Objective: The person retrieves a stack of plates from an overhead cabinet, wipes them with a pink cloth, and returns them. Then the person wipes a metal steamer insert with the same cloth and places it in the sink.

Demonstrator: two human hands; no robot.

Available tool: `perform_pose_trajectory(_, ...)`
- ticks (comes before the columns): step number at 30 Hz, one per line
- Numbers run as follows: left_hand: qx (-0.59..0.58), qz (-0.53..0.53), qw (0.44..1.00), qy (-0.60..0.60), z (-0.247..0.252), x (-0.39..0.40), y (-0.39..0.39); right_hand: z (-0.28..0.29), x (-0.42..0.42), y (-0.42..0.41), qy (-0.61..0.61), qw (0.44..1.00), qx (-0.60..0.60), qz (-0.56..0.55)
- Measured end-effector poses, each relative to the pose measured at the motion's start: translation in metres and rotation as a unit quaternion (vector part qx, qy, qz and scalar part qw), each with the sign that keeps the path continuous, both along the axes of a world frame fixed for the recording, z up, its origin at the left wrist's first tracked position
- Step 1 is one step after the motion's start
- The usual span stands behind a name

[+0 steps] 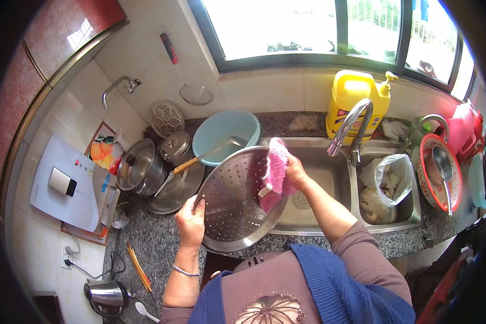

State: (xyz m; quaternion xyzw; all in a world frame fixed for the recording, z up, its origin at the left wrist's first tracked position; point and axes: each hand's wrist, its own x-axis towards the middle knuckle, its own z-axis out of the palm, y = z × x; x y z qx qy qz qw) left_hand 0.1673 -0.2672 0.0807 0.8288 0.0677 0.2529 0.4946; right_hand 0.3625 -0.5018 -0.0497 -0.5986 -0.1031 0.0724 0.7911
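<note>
A wide perforated metal steamer tray [231, 206] is tilted over the counter and the left part of the sink. My left hand [190, 222] grips its left rim, the thumb on the holed face. In my right hand [295, 172] is a pink cloth [277, 170], pressed against the tray's right side. The cloth hides part of the rim there. Behind the tray stands a light blue plastic basin [227, 125]. A spatula with a wooden handle [186, 165] leans across that basin's edge.
A chrome faucet [352, 125] rises behind the double sink [316, 218], near a yellow pump jug [348, 93]. The right bowl holds a plastic bag [393, 182]. Lidded pots [137, 170] stand at left; chopsticks [139, 267] and an electric kettle [105, 297] are nearer me.
</note>
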Motion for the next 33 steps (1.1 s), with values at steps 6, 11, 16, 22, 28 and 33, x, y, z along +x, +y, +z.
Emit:
perform_pose_trajectory(6,-0.116,0.085,0.99,0.0,-0.031,-0.007,0.001,-0.087,-0.07,0.009,0.274,0.952,0.121,0.058)
perform_pose_trajectory(11,-0.191,0.14,0.97,-0.045,-0.035,0.017,-0.008,-0.049,-0.117,0.03,0.436,0.865,0.2,0.148)
perform_pose_trajectory(16,-0.132,0.151,0.977,-0.066,-0.03,0.04,-0.023,-0.02,-0.139,0.039,0.414,0.833,0.119,0.348)
perform_pose_trajectory(22,-0.177,0.136,0.969,-0.106,-0.031,0.026,-0.013,0.013,-0.109,0.002,0.136,0.931,-0.287,0.18)
perform_pose_trajectory(28,-0.24,0.054,0.969,-0.024,-0.034,0.007,-0.025,0.007,-0.027,0.006,-0.091,0.922,-0.323,-0.191)
perform_pose_trajectory(33,-0.222,-0.018,0.975,-0.007,-0.03,0.016,-0.044,0.074,-0.014,0.039,-0.33,0.913,-0.185,-0.15)
